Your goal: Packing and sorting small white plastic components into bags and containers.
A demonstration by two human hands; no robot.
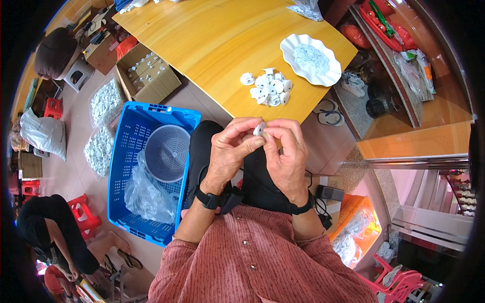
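1. Small white round plastic part (259, 128): pinched between the fingertips of both hands, above the lap, just off the surface's near edge.
2. Left hand (233, 146) and right hand (285, 151): together, both clamped on the part, equally near.
3. Pile of white plastic parts (269, 87): near edge of yellow wooden surface (212, 40).
4. White scalloped plate (311, 59): beside the pile.

Bare tabletop (202, 45) lay open ahead & left of the white parts pile (268, 87). Scalloped white dish (310, 59) blocked the right edge; blue crate (149, 171) w/ grey bowl (167, 152) crowded the left floor.
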